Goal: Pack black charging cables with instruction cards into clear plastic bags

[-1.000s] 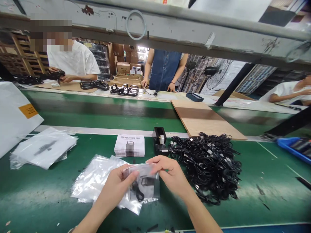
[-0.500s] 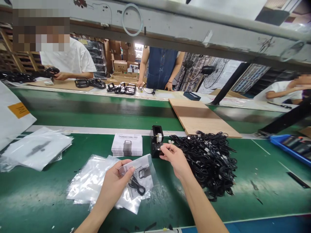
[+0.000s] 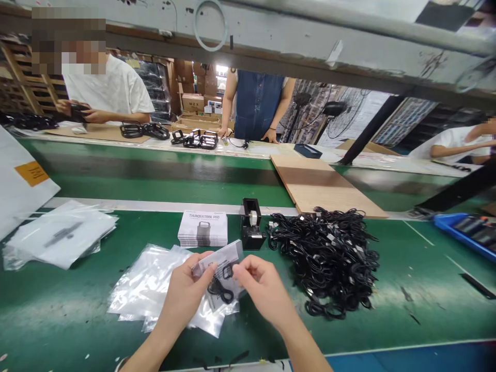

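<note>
My left hand (image 3: 189, 289) is closed on a clear plastic bag (image 3: 234, 251) that holds a printed leaflet (image 3: 227, 258) and a coiled black cable (image 3: 221, 293). Against the bag's right edge, the fingertips of my right hand (image 3: 258, 284) are pinched together. Whatever is between them is too small or hidden to make out. Beyond the hands stands a black tape dispenser (image 3: 252, 227) with a small white roll. Left of it is a stack of printed booklets (image 3: 203, 230). Flat clear bags (image 3: 143, 284) lie under and beside my left hand.
A heap of black cables (image 3: 329, 258) lies to the right, with a wooden board (image 3: 327, 183) behind it. More bagged sheets (image 3: 62, 235) lie at left, and a blue tray (image 3: 465, 240) at far right. Co-workers sit or stand across the green bench (image 3: 155, 170). A metal beam (image 3: 271, 36) crosses overhead.
My right hand has moved from the tape dispenser down and left to the bag's right edge. The bag, still in my left hand, has its upper right part drawn in.
</note>
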Available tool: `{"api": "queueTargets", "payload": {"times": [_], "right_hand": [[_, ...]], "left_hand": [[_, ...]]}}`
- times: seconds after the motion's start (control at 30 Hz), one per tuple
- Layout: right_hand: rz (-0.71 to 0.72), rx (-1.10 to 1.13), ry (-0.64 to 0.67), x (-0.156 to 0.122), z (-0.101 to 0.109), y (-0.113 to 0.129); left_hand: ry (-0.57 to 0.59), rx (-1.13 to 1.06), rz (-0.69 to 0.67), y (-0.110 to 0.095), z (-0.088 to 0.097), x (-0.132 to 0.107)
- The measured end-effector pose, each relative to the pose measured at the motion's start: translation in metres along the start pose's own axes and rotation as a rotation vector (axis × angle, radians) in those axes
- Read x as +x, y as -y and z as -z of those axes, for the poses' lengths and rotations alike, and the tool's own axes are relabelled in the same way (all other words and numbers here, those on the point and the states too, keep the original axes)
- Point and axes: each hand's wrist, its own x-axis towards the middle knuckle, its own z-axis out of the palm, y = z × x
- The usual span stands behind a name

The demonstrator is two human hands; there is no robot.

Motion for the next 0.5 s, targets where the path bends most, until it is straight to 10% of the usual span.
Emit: {"api": "queueTargets", "payload": {"times": [0.5], "right_hand": [[-0.049, -0.394, -0.189, 0.003, -0.03, -0.009]], "left_hand": [[-0.071, -0.337, 0.138, -0.01, 0.019, -0.021]]}}
